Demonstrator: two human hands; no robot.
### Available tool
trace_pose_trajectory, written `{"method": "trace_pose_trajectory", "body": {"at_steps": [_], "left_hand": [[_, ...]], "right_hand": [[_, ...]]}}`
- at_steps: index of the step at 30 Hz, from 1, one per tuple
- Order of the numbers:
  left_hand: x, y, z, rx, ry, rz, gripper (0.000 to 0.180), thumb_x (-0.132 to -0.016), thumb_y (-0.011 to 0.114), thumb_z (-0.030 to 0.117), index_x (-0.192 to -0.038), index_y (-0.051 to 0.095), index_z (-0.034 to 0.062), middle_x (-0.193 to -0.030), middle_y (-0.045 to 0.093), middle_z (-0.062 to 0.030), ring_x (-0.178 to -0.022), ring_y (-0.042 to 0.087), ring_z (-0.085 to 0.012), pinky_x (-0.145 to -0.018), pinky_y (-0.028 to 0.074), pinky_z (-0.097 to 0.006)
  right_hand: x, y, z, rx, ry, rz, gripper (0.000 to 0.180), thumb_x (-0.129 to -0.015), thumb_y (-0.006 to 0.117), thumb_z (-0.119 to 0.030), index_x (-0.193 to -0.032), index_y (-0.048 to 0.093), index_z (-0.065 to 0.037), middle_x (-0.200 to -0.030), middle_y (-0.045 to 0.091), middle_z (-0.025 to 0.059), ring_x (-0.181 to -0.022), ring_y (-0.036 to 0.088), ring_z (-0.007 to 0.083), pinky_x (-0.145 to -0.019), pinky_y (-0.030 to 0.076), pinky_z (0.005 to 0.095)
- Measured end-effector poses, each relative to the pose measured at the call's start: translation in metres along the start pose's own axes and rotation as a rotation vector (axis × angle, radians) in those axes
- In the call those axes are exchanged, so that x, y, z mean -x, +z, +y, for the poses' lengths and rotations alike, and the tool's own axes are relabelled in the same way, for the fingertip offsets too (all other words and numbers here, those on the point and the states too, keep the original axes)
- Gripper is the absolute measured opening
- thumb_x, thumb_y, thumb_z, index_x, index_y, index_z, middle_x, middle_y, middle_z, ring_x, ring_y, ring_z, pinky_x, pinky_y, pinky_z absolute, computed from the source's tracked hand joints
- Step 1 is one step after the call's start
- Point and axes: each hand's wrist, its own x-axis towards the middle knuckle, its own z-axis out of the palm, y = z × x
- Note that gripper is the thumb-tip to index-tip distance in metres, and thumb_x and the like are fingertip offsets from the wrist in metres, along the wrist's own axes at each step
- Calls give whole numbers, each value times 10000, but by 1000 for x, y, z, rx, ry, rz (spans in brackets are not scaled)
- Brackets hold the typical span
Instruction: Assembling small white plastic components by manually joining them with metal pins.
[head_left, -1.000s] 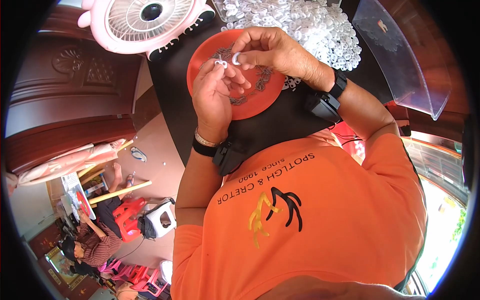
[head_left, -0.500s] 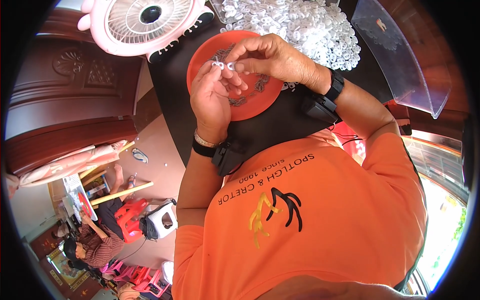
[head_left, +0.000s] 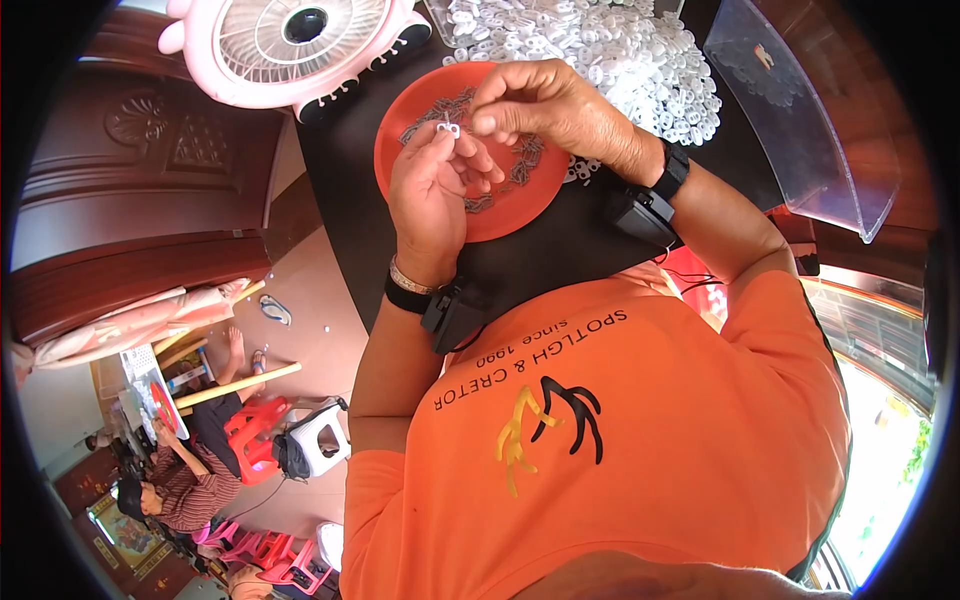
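The small white piece (head_left: pixel 449 129) pinched at the tips of the left hand (head_left: pixel 432 190) and the right hand (head_left: pixel 545 105) is too small to tell its shape, and the fingers cover part of it. The hands also hide the middle of the orange dish (head_left: pixel 520 205), whose dark little parts (head_left: pixel 527 160) are too fine to make out (metal, perhaps). The pink fan (head_left: pixel 300 40), the heap of white pieces (head_left: pixel 610 50) and the clear plastic lid (head_left: pixel 800 130) are cut off toward the picture's top rim.
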Motion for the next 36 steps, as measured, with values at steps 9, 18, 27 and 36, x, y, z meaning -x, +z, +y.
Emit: {"method": "trace_pose_trajectory", "body": {"at_steps": [9,18,27,36], "left_hand": [[5,9,2,-407,33,84,229,-903,485,163,-715,516,36,-602,480,-7,-499,432,-78,-465,344,-221],[4,7,0,-446,18,42,226,-918,447,168,-728,502,60,-632,467,6,-531,447,-82,-500,334,-216],[5,8,1,-466,12,37,228,-919,444,168,-725,498,60,-628,461,4,-534,443,-84,-503,340,-217],[4,6,-2,-468,3,30,231,-924,449,173,-743,515,46,-629,462,5,-526,439,-83,-494,335,-216]], "right_hand": [[-3,-8,-1,-3,105,108,215,-910,597,-114,-1094,650,-17,-873,652,8,-713,559,52,-663,471,199],[-1,-6,-8,50,96,41,191,-886,617,-77,-1058,656,-4,-849,657,13,-681,557,53,-639,460,203],[-1,-6,-8,38,86,33,180,-885,620,-79,-1043,663,-2,-837,654,6,-680,552,49,-642,460,206],[1,-2,-5,155,61,31,161,-874,644,-78,-1021,675,-21,-876,672,7,-769,580,44,-684,477,199]]}}
